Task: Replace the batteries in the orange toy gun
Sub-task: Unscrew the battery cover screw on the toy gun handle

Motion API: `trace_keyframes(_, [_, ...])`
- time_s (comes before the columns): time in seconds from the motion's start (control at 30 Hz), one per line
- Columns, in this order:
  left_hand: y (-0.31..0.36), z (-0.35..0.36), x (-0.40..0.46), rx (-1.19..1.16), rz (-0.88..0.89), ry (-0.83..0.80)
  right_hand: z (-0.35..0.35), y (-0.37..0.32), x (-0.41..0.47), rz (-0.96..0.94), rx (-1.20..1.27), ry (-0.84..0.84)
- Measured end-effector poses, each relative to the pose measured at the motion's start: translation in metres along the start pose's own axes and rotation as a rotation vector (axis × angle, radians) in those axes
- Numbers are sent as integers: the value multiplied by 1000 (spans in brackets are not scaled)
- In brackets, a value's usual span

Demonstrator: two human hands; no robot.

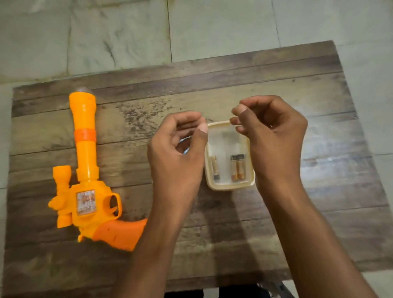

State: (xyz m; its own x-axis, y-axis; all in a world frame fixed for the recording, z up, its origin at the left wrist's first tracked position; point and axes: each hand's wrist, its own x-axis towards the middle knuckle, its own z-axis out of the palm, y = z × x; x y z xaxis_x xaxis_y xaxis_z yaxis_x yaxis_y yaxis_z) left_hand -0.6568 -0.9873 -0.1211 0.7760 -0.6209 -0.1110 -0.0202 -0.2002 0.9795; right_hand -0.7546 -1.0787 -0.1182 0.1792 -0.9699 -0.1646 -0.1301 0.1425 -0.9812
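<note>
2 hands hover over the container (229, 185): left hand (176, 154) and right hand (273, 133), fingers curled, holding nothing discernible. Batteries (237, 167) lie inside. Orange toy gun (86, 177) rests well left on the tabletop (308, 211). Advisably, pinch 1 cell singly.

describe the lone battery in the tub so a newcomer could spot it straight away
On the wooden table, between the two hands, sits a small cream plastic tub. The lone battery lies against its left wall, black end toward the near rim. Unlike the pair of batteries lying together on the right, nothing lies beside it.
</note>
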Motion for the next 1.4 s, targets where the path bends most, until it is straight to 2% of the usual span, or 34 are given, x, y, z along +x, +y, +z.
trace_keyframes(0.37, [-20,4,-20,-113,212,66,-10,16,-28,-211,102,-11])
trace_keyframes(0.6, [-8,-22,-75,-85,354,81,-42,2,-79,-331,150,10])
trace_keyframes(0.73, [-17,-43,-112,15,300,104,-72,1,-114,-348,42,22])
trace_keyframes(0.87, [-30,-52,-137,216,225,126,-98,11,-126,-334,-83,61])
trace_keyframes(1.1, [-62,-62,-121,622,363,298,-101,48,-73,-321,-394,106])
trace_keyframes(1.23, [-67,-70,-103,650,370,389,-83,69,-32,-310,-538,45])
trace_keyframes(1.4, [-84,-84,-87,677,220,505,-68,95,-10,-402,-695,51])
